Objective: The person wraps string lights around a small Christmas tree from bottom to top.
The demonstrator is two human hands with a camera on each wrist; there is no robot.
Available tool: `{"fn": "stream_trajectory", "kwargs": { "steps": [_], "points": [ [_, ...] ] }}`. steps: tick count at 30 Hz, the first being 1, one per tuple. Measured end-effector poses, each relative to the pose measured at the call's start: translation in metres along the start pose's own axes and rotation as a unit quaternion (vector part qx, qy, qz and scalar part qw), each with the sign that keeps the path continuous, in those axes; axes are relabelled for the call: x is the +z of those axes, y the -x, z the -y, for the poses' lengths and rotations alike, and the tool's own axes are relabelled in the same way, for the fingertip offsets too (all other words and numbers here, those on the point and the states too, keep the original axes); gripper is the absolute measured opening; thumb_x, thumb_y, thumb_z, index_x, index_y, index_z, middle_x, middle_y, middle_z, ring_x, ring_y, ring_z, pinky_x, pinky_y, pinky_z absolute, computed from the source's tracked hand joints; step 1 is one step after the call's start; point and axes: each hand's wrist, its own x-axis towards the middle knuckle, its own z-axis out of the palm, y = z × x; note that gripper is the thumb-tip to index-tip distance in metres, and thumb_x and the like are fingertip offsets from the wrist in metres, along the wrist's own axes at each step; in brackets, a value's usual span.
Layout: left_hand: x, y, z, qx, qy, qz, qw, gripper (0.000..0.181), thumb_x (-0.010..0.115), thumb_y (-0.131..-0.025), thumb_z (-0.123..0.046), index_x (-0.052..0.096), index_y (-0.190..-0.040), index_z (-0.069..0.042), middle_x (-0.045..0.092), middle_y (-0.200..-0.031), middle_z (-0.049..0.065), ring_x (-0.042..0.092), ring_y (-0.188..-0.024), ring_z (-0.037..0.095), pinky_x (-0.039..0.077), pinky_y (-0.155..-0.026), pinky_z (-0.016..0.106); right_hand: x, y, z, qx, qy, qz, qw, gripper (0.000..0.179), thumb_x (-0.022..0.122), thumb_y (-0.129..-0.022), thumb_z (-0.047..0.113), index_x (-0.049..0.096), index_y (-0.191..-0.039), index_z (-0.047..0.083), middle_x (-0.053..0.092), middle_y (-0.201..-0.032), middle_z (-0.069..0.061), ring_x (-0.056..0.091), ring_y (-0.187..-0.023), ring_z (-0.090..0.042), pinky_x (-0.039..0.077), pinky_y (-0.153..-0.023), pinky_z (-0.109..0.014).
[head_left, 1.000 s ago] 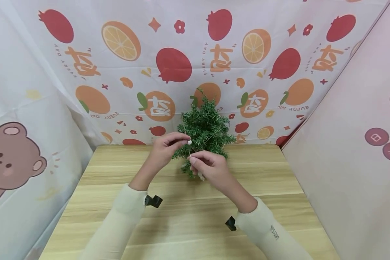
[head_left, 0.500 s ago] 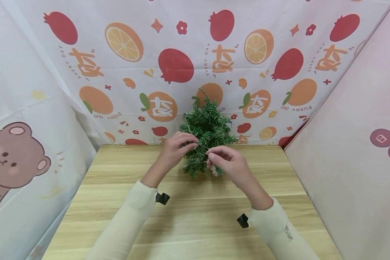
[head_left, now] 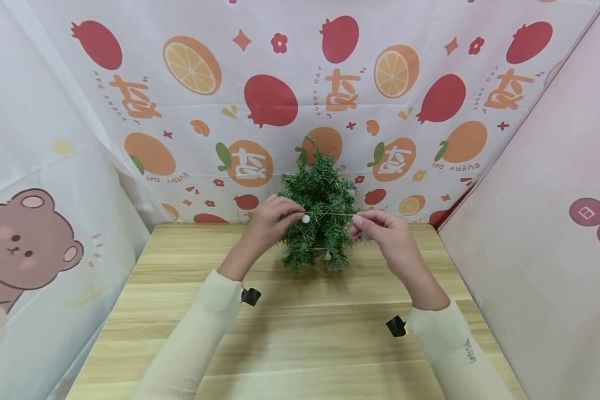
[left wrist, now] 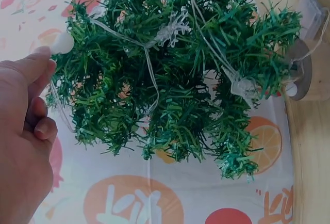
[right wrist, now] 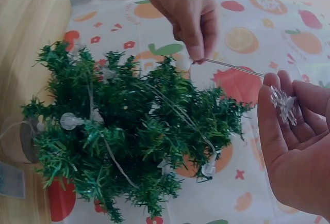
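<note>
A small green artificial Christmas tree [head_left: 320, 191] stands on the table, with a string of lights wound through its branches. My left hand [head_left: 275, 219] is in front of the tree's left side, pinching the light string beside a white ball [left wrist: 63, 43]. Out to the right, my right hand [head_left: 386, 233] pinches the same thin wire [right wrist: 232, 66], which runs taut between the hands. A clear snowflake light [right wrist: 283, 104] hangs at the fingers of that hand, in front of its palm. More clear lights, such as a round bulb [right wrist: 69, 121], sit among the branches.
A clear battery box [left wrist: 312, 16] lies on the wooden table [head_left: 290, 344] next to the tree's round base [left wrist: 301, 69]. Behind the tree hangs a fruit-printed cloth [head_left: 270, 100], and more cloth closes off both sides.
My right hand has moved right, away from the left hand, and the wire between them is now stretched out. The left hand has shifted slightly right.
</note>
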Motion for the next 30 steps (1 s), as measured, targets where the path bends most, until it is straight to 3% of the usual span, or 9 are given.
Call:
{"fn": "stream_trajectory", "kwargs": {
  "steps": [4, 12, 16, 21, 30],
  "points": [
    [-0.001, -0.003, 0.001, -0.01, -0.022, 0.002, 0.9997, 0.01, 0.075, -0.09, -0.009, 0.078, -0.1, -0.011, 0.074, -0.1, 0.003, 0.057, -0.09, 0.019, 0.045, -0.074, 0.034, -0.004, -0.006, 0.001, -0.004, -0.011, -0.019, 0.9998, 0.028, 0.072, -0.096, 0.029, 0.072, -0.108, 0.004, 0.074, -0.09, -0.007, 0.071, -0.086, -0.02, 0.058, -0.082, -0.038],
    [0.002, -0.021, -0.001, -0.081, -0.031, -0.003, 0.9962, 0.012, 0.068, -0.097, -0.022, 0.076, -0.104, -0.016, 0.073, -0.104, -0.001, 0.058, -0.094, 0.017, 0.047, -0.076, 0.035, -0.004, -0.023, 0.006, 0.012, -0.018, -0.07, 0.9973, 0.032, 0.071, -0.096, 0.034, 0.071, -0.109, 0.005, 0.072, -0.09, -0.005, 0.071, -0.084, -0.025, 0.059, -0.081, -0.035],
    [0.005, -0.036, -0.005, -0.082, -0.031, -0.017, 0.996, 0.015, 0.066, -0.099, -0.023, 0.076, -0.107, -0.015, 0.073, -0.105, 0.0, 0.06, -0.096, 0.018, 0.049, -0.085, 0.037, 0.001, -0.037, 0.015, -0.009, -0.02, -0.099, 0.9949, 0.032, 0.071, -0.096, 0.035, 0.072, -0.108, 0.005, 0.072, -0.09, -0.005, 0.072, -0.08, -0.02, 0.059, -0.077, -0.033],
    [0.008, -0.055, -0.01, -0.09, -0.043, -0.032, 0.9945, 0.016, 0.067, -0.098, -0.023, 0.077, -0.108, -0.014, 0.073, -0.104, 0.002, 0.062, -0.095, 0.02, 0.05, -0.087, 0.038, 0.013, -0.057, 0.027, -0.045, -0.045, -0.128, 0.9898, 0.028, 0.072, -0.096, 0.029, 0.072, -0.107, 0.003, 0.072, -0.087, -0.007, 0.071, -0.075, -0.019, 0.06, -0.076, -0.033],
    [0.008, -0.084, -0.023, -0.123, -0.061, -0.005, 0.9905, 0.02, 0.065, -0.1, -0.029, 0.077, -0.11, -0.017, 0.071, -0.108, 0.0, 0.063, -0.101, 0.019, 0.051, -0.084, 0.037, 0.033, -0.085, 0.04, -0.077, -0.074, -0.171, 0.9795, 0.023, 0.068, -0.098, 0.024, 0.071, -0.105, 0.003, 0.071, -0.085, -0.008, 0.069, -0.072, -0.019, 0.059, -0.071, -0.03]
  ]
}}
